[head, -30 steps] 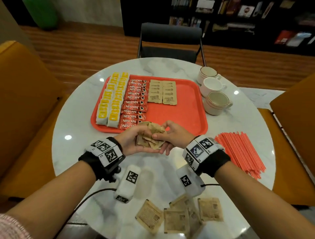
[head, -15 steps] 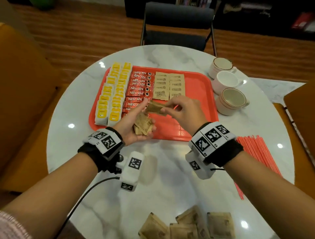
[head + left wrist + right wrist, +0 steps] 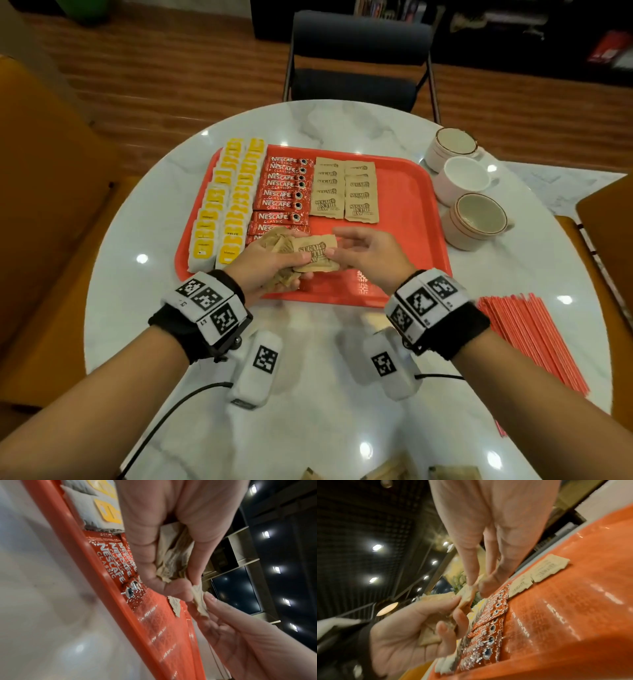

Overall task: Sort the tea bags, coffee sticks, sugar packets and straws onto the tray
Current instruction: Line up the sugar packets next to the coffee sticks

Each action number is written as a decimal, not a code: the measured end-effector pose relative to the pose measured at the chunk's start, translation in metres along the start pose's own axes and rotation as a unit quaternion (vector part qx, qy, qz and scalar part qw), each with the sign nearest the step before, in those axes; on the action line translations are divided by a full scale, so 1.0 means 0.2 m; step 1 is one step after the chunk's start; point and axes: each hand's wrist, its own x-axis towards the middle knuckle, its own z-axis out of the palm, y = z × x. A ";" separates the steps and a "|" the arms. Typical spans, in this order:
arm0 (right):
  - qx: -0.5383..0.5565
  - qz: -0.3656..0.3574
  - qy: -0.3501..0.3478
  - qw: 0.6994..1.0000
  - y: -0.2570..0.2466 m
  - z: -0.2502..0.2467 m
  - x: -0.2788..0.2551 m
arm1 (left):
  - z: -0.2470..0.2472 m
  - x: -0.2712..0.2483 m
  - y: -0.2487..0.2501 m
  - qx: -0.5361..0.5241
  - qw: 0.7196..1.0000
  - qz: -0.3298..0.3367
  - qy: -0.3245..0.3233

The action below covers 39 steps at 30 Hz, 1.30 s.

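Over the near part of the orange tray [image 3: 411, 212], my left hand [image 3: 274, 260] grips a crumpled bundle of brown sugar packets [image 3: 171, 555]. My right hand [image 3: 337, 251] pinches the right end of the top sugar packet [image 3: 317, 253] between thumb and fingers [image 3: 471, 574]; that packet still touches the bundle. On the tray lie yellow-tagged tea bags [image 3: 226, 205] at the left, red coffee sticks [image 3: 284, 185] beside them, then two rows of sugar packets [image 3: 344, 192]. A pile of red straws [image 3: 534, 339] lies on the table at the right.
Three cups [image 3: 469, 178] stand beyond the tray's right edge. More loose sugar packets [image 3: 452, 472] lie at the table's near edge. A dark chair [image 3: 359, 58] stands behind the round marble table [image 3: 325, 394], with orange seats either side.
Both hands moved forward from over the bare table to over the tray. Half a second ago the right hand held one packet apart from the bundle; now it pinches a packet at the bundle.
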 end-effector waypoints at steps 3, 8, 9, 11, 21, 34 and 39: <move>0.051 0.075 -0.063 0.994 -0.01 -0.01 0.02 | 0.01 0.01 0.01 0.023 1.000 -0.002 0.003; 0.071 0.093 0.021 0.993 0.02 -0.05 0.14 | 0.01 0.03 0.05 0.000 0.999 -0.024 0.040; 0.062 0.102 0.050 0.992 0.04 -0.06 0.18 | 0.00 0.03 0.05 -0.008 0.999 -0.029 0.040; 0.026 0.114 0.101 0.988 0.06 -0.08 0.26 | -0.02 0.02 0.06 -0.019 0.998 -0.039 0.034; 0.000 0.143 0.160 0.977 0.04 -0.01 0.41 | -0.11 -0.01 0.07 -0.030 0.997 -0.063 0.029; -0.109 0.163 0.171 0.966 0.03 0.02 0.51 | -0.19 -0.02 0.10 -0.008 0.997 -0.082 0.012; -0.126 0.158 0.181 0.962 0.02 0.03 0.50 | -0.19 -0.03 0.10 -0.003 0.997 -0.080 0.006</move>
